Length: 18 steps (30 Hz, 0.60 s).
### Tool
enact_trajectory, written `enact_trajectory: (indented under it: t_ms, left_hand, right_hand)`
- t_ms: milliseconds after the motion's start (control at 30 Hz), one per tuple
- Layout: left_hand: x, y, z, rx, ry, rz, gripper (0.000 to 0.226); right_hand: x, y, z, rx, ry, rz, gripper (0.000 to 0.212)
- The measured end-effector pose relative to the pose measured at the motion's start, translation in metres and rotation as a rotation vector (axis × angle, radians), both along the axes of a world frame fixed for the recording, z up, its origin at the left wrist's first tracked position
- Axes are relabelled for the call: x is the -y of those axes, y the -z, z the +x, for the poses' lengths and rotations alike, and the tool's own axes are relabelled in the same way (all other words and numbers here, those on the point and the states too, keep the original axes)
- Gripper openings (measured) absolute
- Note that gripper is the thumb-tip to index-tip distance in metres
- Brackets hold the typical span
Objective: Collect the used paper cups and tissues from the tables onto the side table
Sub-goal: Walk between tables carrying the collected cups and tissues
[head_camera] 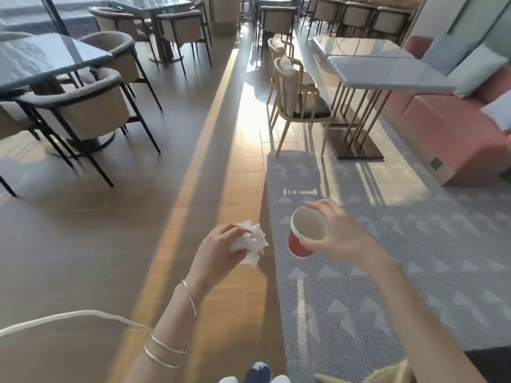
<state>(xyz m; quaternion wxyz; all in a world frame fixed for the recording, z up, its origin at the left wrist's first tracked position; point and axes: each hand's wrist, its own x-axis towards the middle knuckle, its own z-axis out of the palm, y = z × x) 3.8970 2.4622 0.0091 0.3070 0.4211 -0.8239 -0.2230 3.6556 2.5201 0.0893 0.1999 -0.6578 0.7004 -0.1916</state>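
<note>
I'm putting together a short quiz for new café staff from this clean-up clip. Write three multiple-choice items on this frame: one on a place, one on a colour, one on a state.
1. Where is the crumpled tissue?
A. In the left hand
B. In a bin
C. On a tray

2. What colour is the outside of the paper cup?
A. Blue
B. Red
C. Green

3. What is the right hand doing?
A. Hanging open and idle
B. Curled into an empty fist
C. Holding the cup by its rim

Answers:
1. A, as the left hand's fingers are curled round the white wad above the floor.
2. B, as the wall below the white rim is red.
3. C, as the thumb and fingers pinch opposite sides of the rim.
</note>
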Motion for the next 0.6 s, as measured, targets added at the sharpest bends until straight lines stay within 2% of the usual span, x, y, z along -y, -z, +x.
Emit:
enact_trajectory:
  t_ms: [333,600]
  left_hand:
    - [0.13,0.019,-0.033,0.001,0.038,0.06,0.033]
    - [0.286,0.014,-0.018,-0.04,0.042,0.091,0.033]
  right_hand:
    - [0.127,0.024,-0.022,0.001,0.007,0.033,0.078]
    - [0.28,0.025,-0.006,-0.003,0.009,0.043,0.078]
